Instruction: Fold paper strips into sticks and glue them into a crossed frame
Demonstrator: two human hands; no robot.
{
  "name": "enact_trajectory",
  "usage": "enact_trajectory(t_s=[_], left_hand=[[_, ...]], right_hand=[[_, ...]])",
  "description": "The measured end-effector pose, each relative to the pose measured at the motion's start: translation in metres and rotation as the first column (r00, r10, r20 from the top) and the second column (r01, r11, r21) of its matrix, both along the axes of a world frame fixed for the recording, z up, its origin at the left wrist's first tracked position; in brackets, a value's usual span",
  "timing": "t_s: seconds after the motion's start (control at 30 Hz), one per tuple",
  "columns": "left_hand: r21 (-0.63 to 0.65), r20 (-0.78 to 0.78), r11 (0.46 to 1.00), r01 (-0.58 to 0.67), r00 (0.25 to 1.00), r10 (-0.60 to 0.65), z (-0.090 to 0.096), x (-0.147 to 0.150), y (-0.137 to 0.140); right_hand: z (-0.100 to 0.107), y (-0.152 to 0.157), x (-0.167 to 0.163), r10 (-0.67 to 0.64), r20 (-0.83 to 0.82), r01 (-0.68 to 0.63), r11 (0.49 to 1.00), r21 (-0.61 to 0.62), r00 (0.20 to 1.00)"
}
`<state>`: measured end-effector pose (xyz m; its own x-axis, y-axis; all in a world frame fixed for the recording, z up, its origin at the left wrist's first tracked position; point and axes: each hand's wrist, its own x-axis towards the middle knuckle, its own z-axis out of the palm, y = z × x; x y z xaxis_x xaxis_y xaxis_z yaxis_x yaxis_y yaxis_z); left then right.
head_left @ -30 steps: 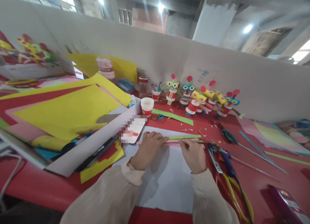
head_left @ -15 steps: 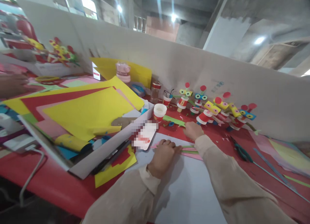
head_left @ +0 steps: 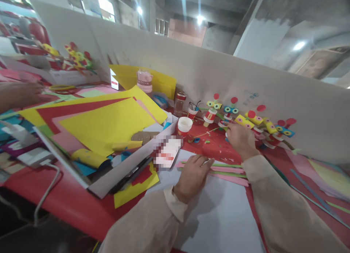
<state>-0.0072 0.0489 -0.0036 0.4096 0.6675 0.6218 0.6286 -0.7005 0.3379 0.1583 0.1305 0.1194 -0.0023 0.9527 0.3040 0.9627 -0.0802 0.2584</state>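
My left hand (head_left: pixel 193 176) lies with curled fingers over several pink and green paper strips (head_left: pixel 228 172), gripping them against a large white sheet (head_left: pixel 216 216). The strips stick out on both sides of it. My right hand (head_left: pixel 242 139), fingers pinched, holds one end of a green paper strip (head_left: pixel 209 131), which shows nearly edge-on above the red table. Close behind that hand stand several paper-cup figures (head_left: pixel 210 116) with round eyes and red discs on top. A white paper cup (head_left: pixel 185 126) stands to the left of the green strip.
A box (head_left: pixel 131 165) of coloured paper fills the left, with a pixelated phone (head_left: pixel 167 152) beside it. A glass jar (head_left: pixel 179 103) stands by the partition. Scissors (head_left: pixel 279 169) lie partly hidden behind my right sleeve. Another person's hand (head_left: pixel 20 94) is at far left.
My right hand has moved right and away from me, lifting the green strip off the table. My left hand stays on the strips. The view has shifted slightly.
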Motion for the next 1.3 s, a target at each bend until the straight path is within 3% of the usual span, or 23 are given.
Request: enact_trajectory(t_s=[0.07, 0.13, 0.23, 0.3, 0.37, 0.47, 0.53, 0.67, 0.9, 1.03, 1.3], left_hand=[[0.158, 0.099, 0.987, 0.000, 0.995, -0.016, 0.007, -0.002, -0.011], [0.310, 0.172, 0.948, -0.068, 0.985, 0.014, 0.014, -0.003, -0.030], [0.409, 0.181, 0.890, -0.199, 0.974, 0.134, 0.021, -0.008, -0.071], [0.341, 0.101, 0.913, -0.224, 0.974, 0.201, 0.019, -0.012, -0.099], [0.205, 0.065, 0.949, -0.238, 0.971, 0.229, 0.011, -0.018, -0.122], [-0.033, -0.083, 0.989, -0.145, 0.986, 0.141, -0.004, -0.030, -0.142], [-0.136, -0.188, 0.986, -0.101, 0.979, 0.074, -0.011, -0.036, -0.148], [-0.171, -0.265, 0.975, -0.142, 0.960, 0.093, -0.012, -0.035, -0.150], [-0.140, -0.371, 0.960, -0.242, 0.912, 0.176, -0.002, -0.025, -0.147], [-0.161, -0.371, 0.963, -0.214, 0.918, 0.142, -0.007, -0.030, -0.140], [-0.207, -0.378, 0.956, -0.207, 0.919, 0.117, -0.003, -0.035, -0.124]], right_hand=[[0.013, -0.035, 0.000, 0.125, 0.046, -0.131, 0.978, 0.164, 0.991], [0.012, -0.080, -0.004, 0.253, 0.119, -0.277, 0.915, 0.293, 0.960], [-0.021, -0.149, -0.016, 0.412, 0.121, -0.428, 0.844, 0.322, 0.903], [-0.058, -0.186, -0.025, 0.545, 0.009, -0.515, 0.786, 0.342, 0.838], [-0.096, -0.213, -0.033, 0.614, -0.119, -0.547, 0.762, 0.345, 0.780], [-0.136, -0.237, -0.040, 0.560, -0.289, -0.482, 0.823, 0.302, 0.776], [-0.147, -0.246, -0.040, 0.485, -0.385, -0.428, 0.874, 0.229, 0.785], [-0.146, -0.251, -0.025, 0.380, -0.548, -0.344, 0.923, 0.172, 0.745], [-0.144, -0.252, 0.003, 0.304, -0.649, -0.258, 0.951, 0.169, 0.698], [-0.146, -0.252, 0.010, 0.266, -0.671, -0.202, 0.964, 0.173, 0.692], [-0.143, -0.249, 0.019, 0.113, -0.569, -0.069, 0.993, 0.099, 0.814]])
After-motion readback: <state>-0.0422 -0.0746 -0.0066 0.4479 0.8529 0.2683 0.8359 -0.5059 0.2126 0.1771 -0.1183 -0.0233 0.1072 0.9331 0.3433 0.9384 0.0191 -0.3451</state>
